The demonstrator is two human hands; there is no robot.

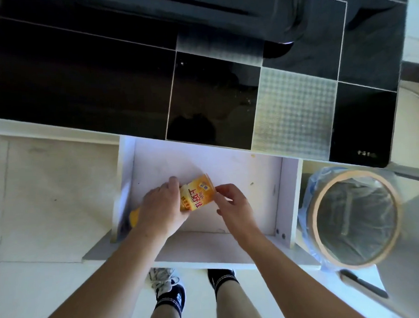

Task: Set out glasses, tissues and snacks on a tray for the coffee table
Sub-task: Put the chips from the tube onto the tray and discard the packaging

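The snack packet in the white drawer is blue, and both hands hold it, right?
Not blue. The head view shows the snack packet is orange, in the white drawer, and the left hand and right hand both hold it.

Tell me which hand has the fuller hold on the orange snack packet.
The left hand: it wraps over the orange snack packet, while the right hand only pinches the packet's edge.

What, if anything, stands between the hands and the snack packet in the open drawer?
Nothing visible. The left hand grips the packet, and the right hand has its fingers at the packet's right edge. The drawer is open, with nothing over the packet. No tray is in view.
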